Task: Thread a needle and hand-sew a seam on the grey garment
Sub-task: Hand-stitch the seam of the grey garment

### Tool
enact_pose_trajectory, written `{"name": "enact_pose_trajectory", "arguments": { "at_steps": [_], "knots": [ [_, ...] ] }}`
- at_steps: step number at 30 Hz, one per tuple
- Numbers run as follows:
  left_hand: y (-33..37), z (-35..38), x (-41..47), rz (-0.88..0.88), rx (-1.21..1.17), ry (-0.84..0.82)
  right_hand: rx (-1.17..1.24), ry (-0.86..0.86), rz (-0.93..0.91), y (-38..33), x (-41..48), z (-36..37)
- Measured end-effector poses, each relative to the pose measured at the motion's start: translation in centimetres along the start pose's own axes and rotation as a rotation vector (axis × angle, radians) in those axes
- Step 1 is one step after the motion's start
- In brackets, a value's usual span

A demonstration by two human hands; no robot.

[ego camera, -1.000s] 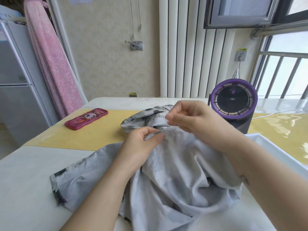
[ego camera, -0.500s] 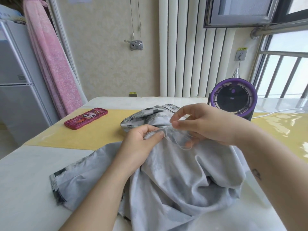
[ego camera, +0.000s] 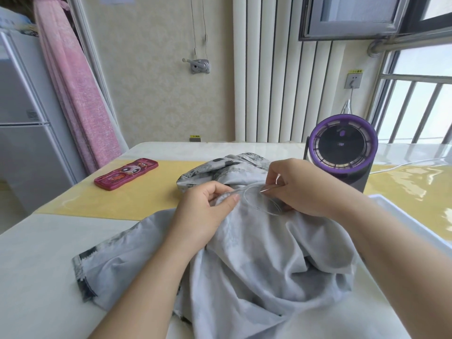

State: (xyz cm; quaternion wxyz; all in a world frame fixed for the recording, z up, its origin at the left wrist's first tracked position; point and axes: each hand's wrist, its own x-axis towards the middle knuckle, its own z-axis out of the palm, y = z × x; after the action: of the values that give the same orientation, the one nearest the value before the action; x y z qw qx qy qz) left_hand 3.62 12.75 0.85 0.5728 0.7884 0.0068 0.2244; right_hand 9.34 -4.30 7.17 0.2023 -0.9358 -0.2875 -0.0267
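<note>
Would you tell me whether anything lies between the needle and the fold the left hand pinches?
Only a loose loop of thread on the garment lies between needle and left hand; nothing solid.

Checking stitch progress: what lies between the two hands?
In the head view, a slack loop of thread lying over the garment spans from the left hand to the right hand, which pinches the needle.

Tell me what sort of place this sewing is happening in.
Most likely a home, perhaps a kitchen or dining corner: a fridge stands at the left, a pink curtain hangs beside it, and the table carries a small purple fan near a barred window.
</note>
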Motion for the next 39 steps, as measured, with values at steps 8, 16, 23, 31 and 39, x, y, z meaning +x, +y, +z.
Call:
{"name": "enact_pose_trajectory", "arguments": {
  "at_steps": [8, 16, 23, 31, 39],
  "knots": [
    [0.3, -0.4, 0.0, -0.13, -0.156, -0.048, 0.172, -0.15, 0.039, -0.2, -1.3, -1.8],
    [0.4, -0.3, -0.1, -0.145, -0.142, -0.02, 0.131, 0.013, -0.12, -2.6, -1.6, -1.1],
    [0.4, -0.4, -0.1, -0.165, -0.123, -0.012, -0.073, -0.129, -0.027, -2.6, -1.7, 0.1],
    [0.6, -0.4, -0.1, -0.175, -0.139, 0.009, -0.08, -0.137, -0.041, -2.7, -2.0, -0.3],
    [0.6, -0.4, -0.2, -0.169, -0.144, 0.0, -0.104, -0.126, -0.037, -2.7, -1.9, 0.2]
  ]
}}
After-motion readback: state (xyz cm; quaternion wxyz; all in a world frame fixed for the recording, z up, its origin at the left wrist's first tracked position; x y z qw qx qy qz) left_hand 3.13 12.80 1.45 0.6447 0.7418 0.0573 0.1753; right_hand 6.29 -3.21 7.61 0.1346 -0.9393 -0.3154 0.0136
